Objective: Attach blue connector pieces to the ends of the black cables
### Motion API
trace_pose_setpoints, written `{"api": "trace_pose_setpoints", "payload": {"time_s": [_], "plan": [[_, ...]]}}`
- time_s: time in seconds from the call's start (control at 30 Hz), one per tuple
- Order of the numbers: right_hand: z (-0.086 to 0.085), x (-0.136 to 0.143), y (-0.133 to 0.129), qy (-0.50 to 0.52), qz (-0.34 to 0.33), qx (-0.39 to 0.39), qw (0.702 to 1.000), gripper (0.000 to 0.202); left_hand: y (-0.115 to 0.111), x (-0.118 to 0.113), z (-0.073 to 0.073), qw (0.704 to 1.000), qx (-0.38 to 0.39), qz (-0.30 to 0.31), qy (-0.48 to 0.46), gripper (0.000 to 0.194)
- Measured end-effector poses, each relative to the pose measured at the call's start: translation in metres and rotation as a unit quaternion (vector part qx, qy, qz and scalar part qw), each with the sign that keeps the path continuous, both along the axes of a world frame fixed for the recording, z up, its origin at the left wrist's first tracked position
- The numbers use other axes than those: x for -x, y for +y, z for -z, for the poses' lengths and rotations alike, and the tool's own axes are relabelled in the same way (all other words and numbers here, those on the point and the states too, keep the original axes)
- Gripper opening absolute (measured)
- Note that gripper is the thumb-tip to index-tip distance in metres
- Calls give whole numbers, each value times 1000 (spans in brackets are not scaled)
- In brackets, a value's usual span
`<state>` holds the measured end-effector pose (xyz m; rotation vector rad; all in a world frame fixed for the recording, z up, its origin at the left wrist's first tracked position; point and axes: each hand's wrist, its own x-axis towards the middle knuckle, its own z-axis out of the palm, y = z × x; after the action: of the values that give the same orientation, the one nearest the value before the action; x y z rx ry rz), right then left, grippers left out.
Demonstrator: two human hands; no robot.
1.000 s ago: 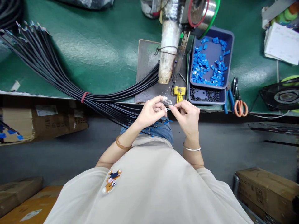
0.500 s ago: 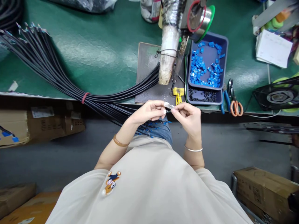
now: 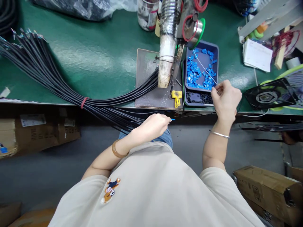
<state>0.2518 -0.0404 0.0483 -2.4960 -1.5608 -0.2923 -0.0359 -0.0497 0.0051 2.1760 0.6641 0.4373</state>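
Head view shows the left hand (image 3: 155, 125) closed on a blue tip (image 3: 173, 119) off the table's (image 3: 101, 63) near edge, seemingly to steady it, the right hand (image 3: 226, 99) pinching a pale strand (image 3: 203, 66) over the tray's (image 3: 217, 63) near right corner, and a red tie (image 3: 84, 102) bunching black cables (image 3: 118, 101).

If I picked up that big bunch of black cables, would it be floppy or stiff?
Probably bendy but springy: the black cables curve smoothly. Likely heavy, as there are so many. The ends might flop apart, since only one red band shows.
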Motion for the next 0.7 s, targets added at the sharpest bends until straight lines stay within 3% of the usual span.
{"api": "trace_pose_setpoints", "payload": {"time_s": [0.03, 0.07, 0.13, 0.2, 0.27, 0.33, 0.43, 0.57, 0.63, 0.7], "plan": [[5, -4, 10, -12, 4, -1, 1000, 20, -1, 1, 8, 992, 70, -69, -79, 17], [9, -6, 20, -14, 1, -5, 1000, 21, 0, 3, 14, 963, 157, -148, -162, 13], [15, -10, 35, -8, -18, -6, 1000, 20, 5, 8, 22, 862, 330, -248, -295, 13], [20, -13, 46, -1, -29, 14, 999, 15, 10, 14, 23, 771, 436, -279, -372, 17], [22, -15, 54, 1, -31, 37, 999, 10, 14, 17, 21, 730, 486, -272, -397, 21], [24, -18, 60, 2, -36, 46, 998, 6, 17, 18, 18, 722, 510, -249, -395, 23], [25, -23, 66, 16, -41, 33, 998, 4, 20, 15, 17, 735, 521, -206, -382, 22], [18, -15, 56, 62, -54, -62, 995, 6, 22, 7, 19, 766, 502, -174, -361, 22], [13, 2, 39, 155, -108, -125, 974, 8, 22, 1, 18, 781, 485, -185, -347, 24], [9, 29, 16, 306, -165, -180, 920, 12, 23, -6, 16, 796, 459, -209, -335, 25]]}}
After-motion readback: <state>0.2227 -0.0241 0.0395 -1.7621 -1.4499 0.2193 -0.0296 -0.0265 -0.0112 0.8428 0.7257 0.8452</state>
